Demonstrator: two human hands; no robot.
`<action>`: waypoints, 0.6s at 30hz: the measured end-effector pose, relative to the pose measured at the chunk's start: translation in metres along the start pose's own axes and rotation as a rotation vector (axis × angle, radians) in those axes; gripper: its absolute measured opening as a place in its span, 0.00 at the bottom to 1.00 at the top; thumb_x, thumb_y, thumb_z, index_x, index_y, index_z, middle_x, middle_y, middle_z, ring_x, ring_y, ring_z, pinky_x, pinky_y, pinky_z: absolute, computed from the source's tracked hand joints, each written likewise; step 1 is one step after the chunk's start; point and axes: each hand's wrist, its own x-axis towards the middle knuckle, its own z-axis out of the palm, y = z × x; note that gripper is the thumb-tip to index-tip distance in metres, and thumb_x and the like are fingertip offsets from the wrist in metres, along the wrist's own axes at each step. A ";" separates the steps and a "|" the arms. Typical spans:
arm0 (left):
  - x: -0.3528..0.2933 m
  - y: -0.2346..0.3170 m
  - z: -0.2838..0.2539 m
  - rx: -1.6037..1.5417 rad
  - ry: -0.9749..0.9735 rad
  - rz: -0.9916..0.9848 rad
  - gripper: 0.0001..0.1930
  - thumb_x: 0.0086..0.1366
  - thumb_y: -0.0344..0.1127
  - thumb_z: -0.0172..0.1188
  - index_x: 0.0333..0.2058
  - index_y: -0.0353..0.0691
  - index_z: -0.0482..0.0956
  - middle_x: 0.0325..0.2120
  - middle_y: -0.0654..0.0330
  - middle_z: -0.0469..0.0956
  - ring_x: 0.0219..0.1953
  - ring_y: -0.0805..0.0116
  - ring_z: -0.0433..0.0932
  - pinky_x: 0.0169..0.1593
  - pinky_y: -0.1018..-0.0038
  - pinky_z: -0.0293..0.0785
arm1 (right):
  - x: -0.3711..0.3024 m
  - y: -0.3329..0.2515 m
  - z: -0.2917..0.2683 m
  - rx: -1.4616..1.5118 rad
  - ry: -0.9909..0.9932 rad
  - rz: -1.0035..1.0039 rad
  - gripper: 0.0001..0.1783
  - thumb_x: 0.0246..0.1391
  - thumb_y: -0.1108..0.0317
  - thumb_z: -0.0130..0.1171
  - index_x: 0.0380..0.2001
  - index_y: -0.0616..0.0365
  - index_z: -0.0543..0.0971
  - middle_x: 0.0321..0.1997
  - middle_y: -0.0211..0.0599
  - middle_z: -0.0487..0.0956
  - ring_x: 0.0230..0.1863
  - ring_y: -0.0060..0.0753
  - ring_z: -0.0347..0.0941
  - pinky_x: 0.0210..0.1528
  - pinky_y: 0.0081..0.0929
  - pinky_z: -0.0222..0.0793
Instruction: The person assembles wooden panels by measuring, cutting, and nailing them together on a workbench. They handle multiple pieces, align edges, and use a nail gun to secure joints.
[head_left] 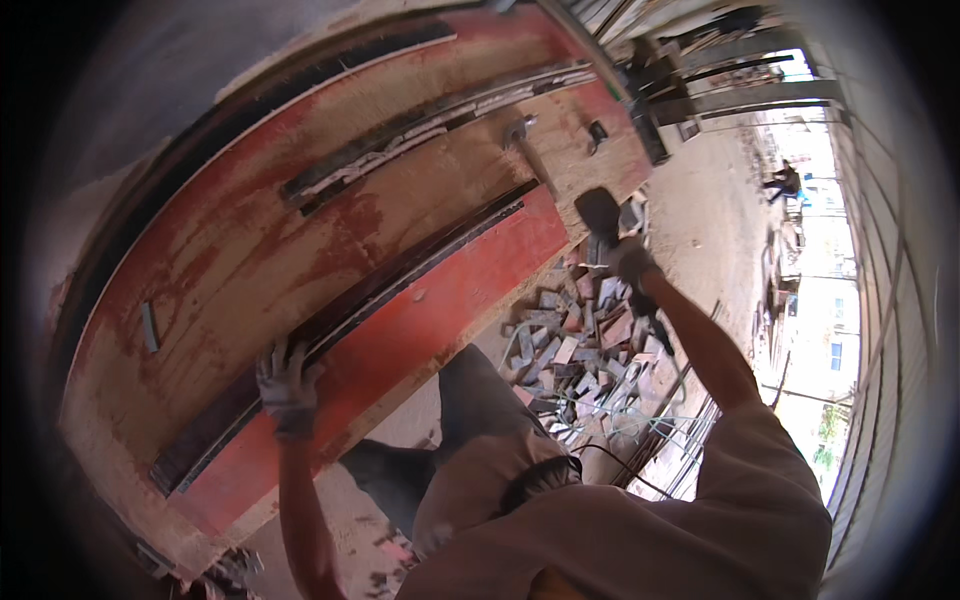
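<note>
A red-faced board (440, 290) lies slantwise on a large dusty table (230, 250) with worn red paint. Along the board's far side runs a long dark strip (400, 265). My left hand (288, 385), in a greyish glove, lies on the strip and board with its fingers stretched out and apart. Out past the board's right end, my gloved right hand (635, 262) is closed round a dark handheld tool (600, 215) with a broad, rounded black end. Its exact kind is unclear. What looks like a hammer (527, 145) rests on the table nearby.
Another long strip with pale, rough edges (420, 135) lies farther back. Offcut blocks (575, 345) are heaped on the floor below the table's right side, with thin cords (640, 418) and rods. A person (785, 182) is far off at the right.
</note>
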 end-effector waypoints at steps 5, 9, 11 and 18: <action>-0.007 0.013 -0.006 0.052 -0.141 -0.121 0.23 0.64 0.44 0.68 0.56 0.43 0.82 0.58 0.54 0.80 0.58 0.43 0.78 0.56 0.53 0.77 | 0.241 0.031 -0.008 -0.021 0.281 -0.096 0.26 0.55 0.60 0.60 0.57 0.57 0.81 0.54 0.61 0.83 0.61 0.61 0.78 0.61 0.50 0.76; 0.005 0.041 -0.042 0.173 -0.210 -0.188 0.19 0.65 0.41 0.68 0.51 0.42 0.79 0.49 0.56 0.82 0.49 0.44 0.82 0.49 0.53 0.80 | 0.282 0.000 -0.029 0.000 0.312 -0.213 0.33 0.55 0.59 0.64 0.64 0.55 0.74 0.54 0.61 0.83 0.58 0.66 0.79 0.60 0.53 0.74; 0.014 0.054 -0.068 0.203 -0.098 -0.122 0.19 0.64 0.40 0.69 0.51 0.43 0.77 0.45 0.56 0.81 0.46 0.46 0.82 0.48 0.53 0.79 | 0.251 -0.020 -0.037 0.122 0.345 -0.308 0.34 0.57 0.53 0.65 0.64 0.56 0.73 0.54 0.59 0.83 0.56 0.65 0.79 0.58 0.52 0.75; 0.019 0.083 -0.104 0.222 0.149 -0.059 0.21 0.49 0.18 0.62 0.40 0.47 0.71 0.37 0.56 0.75 0.37 0.50 0.77 0.45 0.54 0.75 | 0.090 -0.047 -0.036 1.438 -1.029 -0.258 0.27 0.70 0.55 0.59 0.66 0.55 0.73 0.56 0.44 0.82 0.50 0.41 0.83 0.51 0.46 0.80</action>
